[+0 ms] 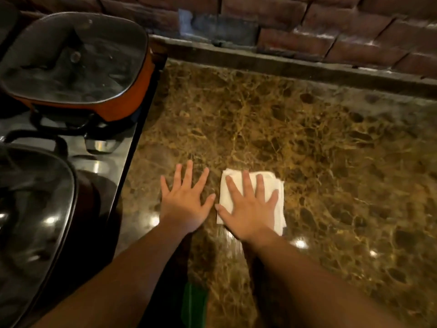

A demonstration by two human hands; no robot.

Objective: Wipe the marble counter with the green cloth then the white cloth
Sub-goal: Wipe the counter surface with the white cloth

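From the head camera, looking down, a brown marble counter [307, 150] with yellow veins fills most of the frame. Both bare forearms reach forward from the bottom edge.

The right hand [248, 207] lies palm down, fingers spread flat, pressing on a folded white cloth [274, 185]. The cloth sits on the counter near the middle of the frame, its corners showing beyond the fingertips and along the right side of the hand. The hand grips nothing; it only presses the cloth flat against the marble.

The left hand [185, 200] lies just beside it, palm down and fingers spread wide, resting directly on the bare marble with nothing under it. Its thumb tip is close to the left edge of the cloth and to the right thumb.

A patch of green [195, 304] shows between the two forearms at the bottom of the frame; it is dim and mostly hidden, so what it is cannot be told.

To the left of the counter is a black stove [113, 157]. An orange pan [123, 100] with a glass lid [78, 58] stands on the far burner, and a dark pan with a lid [30, 209] stands nearer. A red brick wall [331, 27] runs along the back.
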